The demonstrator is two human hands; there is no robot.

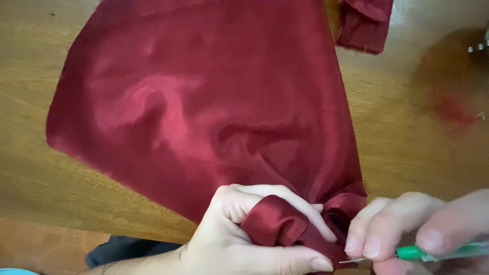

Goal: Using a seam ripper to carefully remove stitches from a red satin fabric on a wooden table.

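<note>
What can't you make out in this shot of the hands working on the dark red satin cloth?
- Head view: tip of the green-handled metal tool in the right hand, buried in the dark red satin cloth.
- Cloth bunched in the left hand: fingers cover it.
- Metal object, top right: cut off by the edge.

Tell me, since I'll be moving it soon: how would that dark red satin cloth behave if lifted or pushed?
The red satin cloth probably flops and drapes; it bunches softly in the left hand. Its glossy sheen suggests it slides easily on the wooden table. Likely light.
</note>
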